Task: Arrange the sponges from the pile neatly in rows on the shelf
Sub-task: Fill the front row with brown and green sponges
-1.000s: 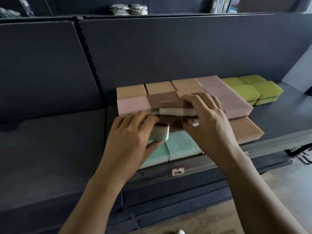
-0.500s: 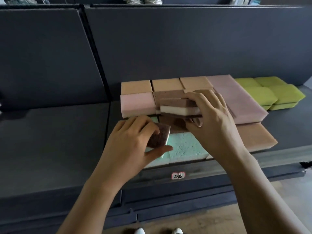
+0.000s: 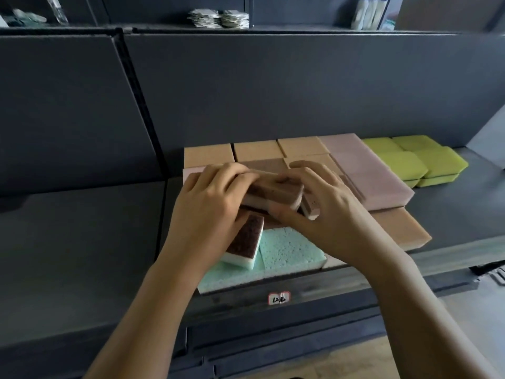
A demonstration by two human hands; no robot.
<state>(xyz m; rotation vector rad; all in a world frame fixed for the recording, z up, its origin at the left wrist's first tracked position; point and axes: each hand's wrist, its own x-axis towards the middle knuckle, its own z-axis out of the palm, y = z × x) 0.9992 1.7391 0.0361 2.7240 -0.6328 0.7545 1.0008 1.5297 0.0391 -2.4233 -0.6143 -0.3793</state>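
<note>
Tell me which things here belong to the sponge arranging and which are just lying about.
Job: left hand and right hand, both holding brown sponges; green sponges; tan sponges; pink sponges; yellow sponges; shelf.
Lying about: bottles; packets; label.

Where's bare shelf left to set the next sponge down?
Two bare patches: the dark shelf deck left of the mint sponges, and the strip on the right, in front of the yellow-green sponges and beside the tan sponge. The middle is crowded: the left hand and right hand both grip the brown-and-white sponges there.
</note>
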